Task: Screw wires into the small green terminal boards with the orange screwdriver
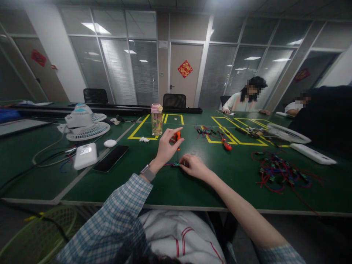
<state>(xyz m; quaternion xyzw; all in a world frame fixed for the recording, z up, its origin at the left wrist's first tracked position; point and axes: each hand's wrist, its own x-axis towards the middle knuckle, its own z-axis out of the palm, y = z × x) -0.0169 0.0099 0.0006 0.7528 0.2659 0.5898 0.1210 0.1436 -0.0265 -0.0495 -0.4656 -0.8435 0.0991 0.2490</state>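
Observation:
Upright above the table stands a screwdriver (178, 136) with an orange and black handle and a thin dark shaft. My left hand (167, 145) has its thumb and fingers around the handle, partly hiding it. The shaft's lower end meets a small green circuit board (176, 164) with thin wires running to the left. Low on the table, my right hand (196, 167) is closed, its thumb and fingertips pinching the board's right end. The exact contact between screwdriver tip and board is too small to make out.
A pink-lidded bottle (156, 121) stands beyond my left hand. To the left lie a black phone (111, 158), a white box-shaped device (85, 156) and white fans (86, 126). Wired boards (280, 170) are heaped at right, near a red-handled tool (227, 146). A person (242, 97) sits opposite.

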